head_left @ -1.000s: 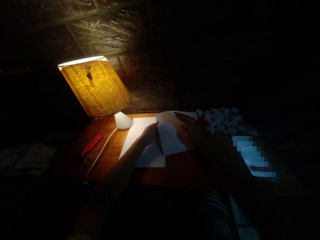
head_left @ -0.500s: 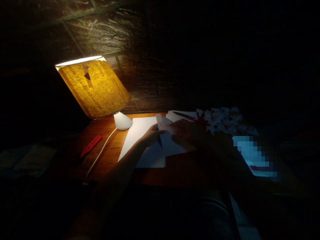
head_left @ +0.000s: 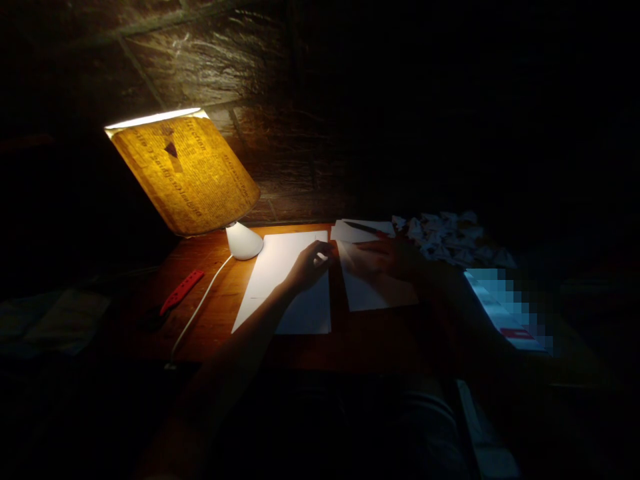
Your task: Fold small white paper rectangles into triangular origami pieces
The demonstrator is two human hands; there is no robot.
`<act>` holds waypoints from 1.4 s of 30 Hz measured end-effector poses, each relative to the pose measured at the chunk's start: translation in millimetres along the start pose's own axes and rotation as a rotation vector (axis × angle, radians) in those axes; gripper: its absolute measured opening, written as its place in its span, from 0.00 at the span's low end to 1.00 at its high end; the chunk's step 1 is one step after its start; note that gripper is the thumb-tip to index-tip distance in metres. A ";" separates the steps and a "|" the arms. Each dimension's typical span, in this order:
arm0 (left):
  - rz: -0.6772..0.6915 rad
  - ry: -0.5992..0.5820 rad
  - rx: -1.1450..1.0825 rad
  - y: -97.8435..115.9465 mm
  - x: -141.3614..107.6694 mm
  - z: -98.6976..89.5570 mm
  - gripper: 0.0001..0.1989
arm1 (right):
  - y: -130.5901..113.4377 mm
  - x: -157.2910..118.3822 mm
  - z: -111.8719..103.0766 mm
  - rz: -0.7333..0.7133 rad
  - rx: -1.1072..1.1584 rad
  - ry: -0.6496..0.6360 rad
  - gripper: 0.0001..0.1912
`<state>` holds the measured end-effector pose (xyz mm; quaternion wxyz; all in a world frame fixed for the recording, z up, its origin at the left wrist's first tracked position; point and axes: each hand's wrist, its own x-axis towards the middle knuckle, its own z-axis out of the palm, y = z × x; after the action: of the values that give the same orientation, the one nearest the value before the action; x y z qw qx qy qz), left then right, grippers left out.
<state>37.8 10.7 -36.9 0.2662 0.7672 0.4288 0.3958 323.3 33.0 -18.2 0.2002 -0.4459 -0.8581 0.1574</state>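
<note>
Under the lamp light lies a stack of white paper. Over its right edge is my left hand, fingers loosely curved with a small gap to the thumb and nothing seen between them. A separate white sheet lies to the right, a strip of wood showing between it and the stack. Across the top of that sheet rests my right hand, its fingers stretched out toward the left. That hand is dim and slightly blurred.
A lit lamp stands at the left, its white cord trailing forward. Nearby lies a red-handled tool. Behind are more papers with a dark blade on top. Several folded paper pieces and a glowing screen are at the right.
The loose sheet, which overlapped the stack with its left part raised between both hands, has moved right and lies lower. My right hand has shifted right; my left hand has moved slightly right.
</note>
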 end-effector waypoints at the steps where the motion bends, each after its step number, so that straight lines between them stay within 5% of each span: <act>1: 0.070 -0.078 0.113 2.9 -0.8 -0.5 0.13 | 3.3 -0.7 -1.9 -0.016 0.015 -0.045 0.36; 4: 0.207 -0.269 0.326 12.4 -2.7 -1.0 0.14 | 9.2 -1.7 -4.5 -0.040 0.055 -0.088 0.36; 8: 0.252 -0.340 0.386 17.5 -3.9 -0.3 0.14 | 5.2 -1.0 -0.4 -0.023 0.049 -0.046 0.34; 15: 0.289 -0.324 0.232 13.6 -5.3 3.6 0.14 | -1.4 -4.8 7.6 -0.121 -0.016 -0.024 0.32; 25: 0.268 -0.298 0.153 15.6 -6.0 4.4 0.14 | -39.6 -29.7 21.7 -0.078 -0.139 0.080 0.26; 33: 0.219 -0.314 0.214 20.1 -6.0 1.7 0.15 | -42.8 -34.2 13.6 -0.101 -0.018 0.034 0.15; 42: 0.216 -0.270 0.290 6.2 -3.1 5.4 0.14 | -34.2 -28.4 22.6 -0.113 -0.018 0.065 0.14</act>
<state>44.1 4.6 -36.4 0.1641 0.8849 0.3570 0.2500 303.2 -11.5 -28.3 0.2324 -0.4036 -0.8763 0.1235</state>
